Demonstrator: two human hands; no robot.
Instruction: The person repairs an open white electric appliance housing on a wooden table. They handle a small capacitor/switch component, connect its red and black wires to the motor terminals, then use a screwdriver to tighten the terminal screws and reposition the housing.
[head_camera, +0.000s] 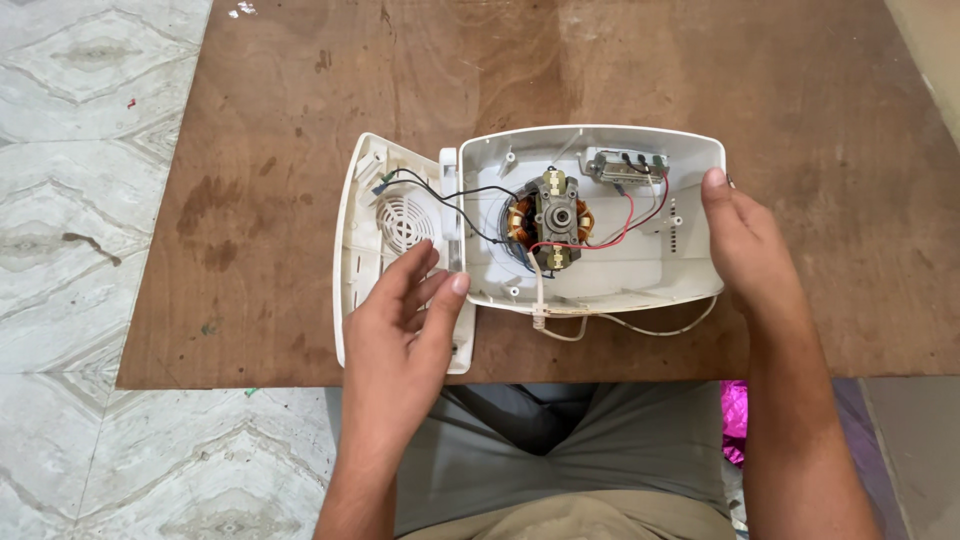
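An opened white plastic appliance housing (640, 280) lies on the brown wooden board (300, 150). Inside it sit a motor with copper windings (550, 222), a small switch block (625, 165) and red, black and white wires. Its flat white cover with a round vent grille (403, 222) lies at the left, joined by black wires. My left hand (400, 330) rests on the cover, thumb against the housing's left rim. My right hand (745, 240) presses flat on the housing's right edge.
A white cord (640, 326) loops out along the housing's near side. The board ends just before my lap. Patterned pale floor tiles (80, 200) lie to the left. Something shiny pink (735, 415) shows by my right leg.
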